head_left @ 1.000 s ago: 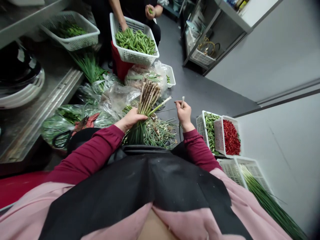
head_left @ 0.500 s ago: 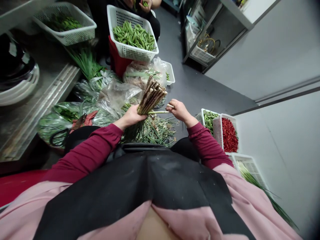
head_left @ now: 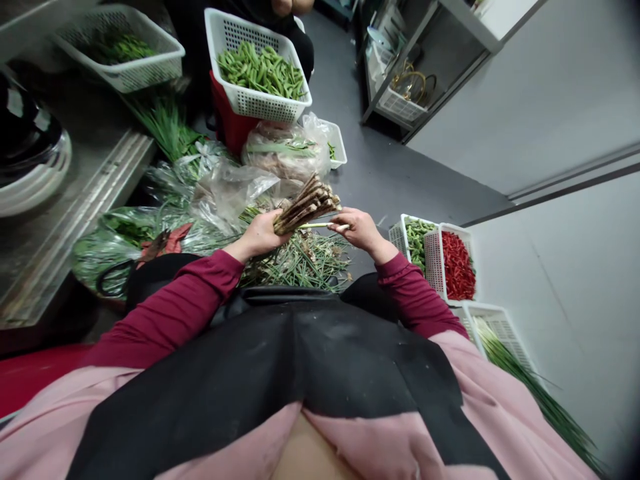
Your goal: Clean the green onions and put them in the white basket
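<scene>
The left hand (head_left: 263, 233) is clamped round the bunch (head_left: 306, 204), brown ends towards two o'clock; the right hand (head_left: 359, 231) pinches one stalk (head_left: 315, 225) near its pale tip, at the bunch's four o'clock. A hard tug might snap that stalk or drag neighbours loose, and a slack left grip could let the bunch slide into the scraps (head_left: 311, 259) at its six o'clock

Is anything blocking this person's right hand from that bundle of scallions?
Nothing visible. The right hand is close beside the scallion bundle, holding a pale stalk that juts from it. The left hand grips the bundle; the loose green scraps lie below, not between.
</scene>
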The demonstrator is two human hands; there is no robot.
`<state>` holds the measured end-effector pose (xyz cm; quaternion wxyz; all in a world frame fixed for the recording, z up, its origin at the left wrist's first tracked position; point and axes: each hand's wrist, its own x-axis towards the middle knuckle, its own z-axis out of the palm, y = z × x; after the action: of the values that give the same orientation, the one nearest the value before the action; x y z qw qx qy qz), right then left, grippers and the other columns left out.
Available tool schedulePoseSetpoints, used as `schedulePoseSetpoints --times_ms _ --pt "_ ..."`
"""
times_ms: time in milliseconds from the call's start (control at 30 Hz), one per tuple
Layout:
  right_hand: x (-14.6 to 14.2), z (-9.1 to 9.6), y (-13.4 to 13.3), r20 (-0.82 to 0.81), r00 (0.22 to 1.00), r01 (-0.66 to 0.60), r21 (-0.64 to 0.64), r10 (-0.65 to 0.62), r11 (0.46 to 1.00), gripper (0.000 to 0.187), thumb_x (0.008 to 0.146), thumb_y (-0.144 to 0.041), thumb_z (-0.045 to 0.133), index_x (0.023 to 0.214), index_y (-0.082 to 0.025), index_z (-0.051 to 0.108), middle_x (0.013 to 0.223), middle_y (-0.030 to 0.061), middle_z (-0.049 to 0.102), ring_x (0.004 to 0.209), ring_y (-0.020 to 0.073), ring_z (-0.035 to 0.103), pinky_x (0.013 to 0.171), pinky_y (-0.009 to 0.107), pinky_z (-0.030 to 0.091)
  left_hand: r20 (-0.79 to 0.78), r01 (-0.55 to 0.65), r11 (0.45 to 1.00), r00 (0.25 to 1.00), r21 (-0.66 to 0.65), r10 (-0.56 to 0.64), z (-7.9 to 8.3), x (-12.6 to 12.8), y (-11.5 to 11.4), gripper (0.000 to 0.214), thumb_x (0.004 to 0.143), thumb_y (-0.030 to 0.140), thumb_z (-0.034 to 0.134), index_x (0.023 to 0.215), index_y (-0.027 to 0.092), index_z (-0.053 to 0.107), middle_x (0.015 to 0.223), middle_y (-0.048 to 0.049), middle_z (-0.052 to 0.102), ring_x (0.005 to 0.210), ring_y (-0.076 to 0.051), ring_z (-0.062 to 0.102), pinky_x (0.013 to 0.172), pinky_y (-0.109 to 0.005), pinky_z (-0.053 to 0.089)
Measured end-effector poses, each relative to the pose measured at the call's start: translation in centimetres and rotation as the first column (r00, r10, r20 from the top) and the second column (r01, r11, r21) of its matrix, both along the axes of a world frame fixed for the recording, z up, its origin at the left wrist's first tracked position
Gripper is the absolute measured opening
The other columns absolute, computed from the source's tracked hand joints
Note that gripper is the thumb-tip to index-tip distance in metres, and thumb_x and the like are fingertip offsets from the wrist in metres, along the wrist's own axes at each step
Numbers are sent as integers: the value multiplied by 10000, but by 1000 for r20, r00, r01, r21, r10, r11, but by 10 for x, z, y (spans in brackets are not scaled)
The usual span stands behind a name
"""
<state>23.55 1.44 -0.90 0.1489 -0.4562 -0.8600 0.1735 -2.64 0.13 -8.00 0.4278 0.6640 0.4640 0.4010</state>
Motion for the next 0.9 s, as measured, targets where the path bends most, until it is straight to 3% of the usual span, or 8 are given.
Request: schedulePoseSetpoints --times_ms 100,233,300,567,700,800,900 --pt "-6 -8 -4 -61 997 51 3 -50 999 235 889 -356 552 850 -204 727 845 66 663 787 178 568 745 298 411 17 2 1000 1000 -11 -2 1 1 -1 242 573 244 710 792 173 636 715 6 608 733 -179 569 714 -272 448" --pt "-17 -25 -12 -211 938 288 31 -275 957 308 904 -356 505 699 -183 657 738 53 610 707 167 536 709 294 419 33 -5 999 999 -41 6 1 1 -2 267 553 234 720 798 177 630 713 4 614 781 -200 583 725 -270 448" --pt "-22 -31 -15 -248 915 338 32 -320 941 291 896 -356 523 694 -184 643 739 52 607 715 168 540 718 297 427 18 -7 999 1000 -33 7 0 0 -1 270 559 243 715 804 171 629 715 2 614 762 -195 580 723 -271 442" --pt "-18 -26 -19 -361 910 198 -50 -203 979 147 814 -325 666 767 -197 720 809 37 650 753 150 593 736 277 467 -63 58 998 996 37 -56 -1 -3 1 288 630 292 644 868 132 622 761 -11 633 722 -177 573 684 -282 451" --pt "-18 -30 -22 -381 896 240 -17 -228 971 157 802 -320 667 721 -189 697 768 29 631 735 150 574 732 280 458 -156 69 994 986 82 -56 0 1 -3 228 646 279 628 824 137 614 715 -12 619 675 -170 566 643 -280 445" --pt "-17 -41 -21 -399 849 374 -12 -347 927 193 792 -334 642 691 -169 637 761 34 608 724 154 551 722 286 443 -210 96 989 975 109 -71 2 6 -8 184 658 276 616 791 150 604 694 -15 612 637 -162 548 602 -268 427" --pt "-5 -57 -13 -454 710 554 -112 -538 825 237 796 -377 601 692 -167 567 691 16 560 657 137 496 674 276 421 -239 116 988 967 102 -88 4 10 -11 158 641 268 626 752 158 600 667 -1 602 626 -150 539 590 -250 413"
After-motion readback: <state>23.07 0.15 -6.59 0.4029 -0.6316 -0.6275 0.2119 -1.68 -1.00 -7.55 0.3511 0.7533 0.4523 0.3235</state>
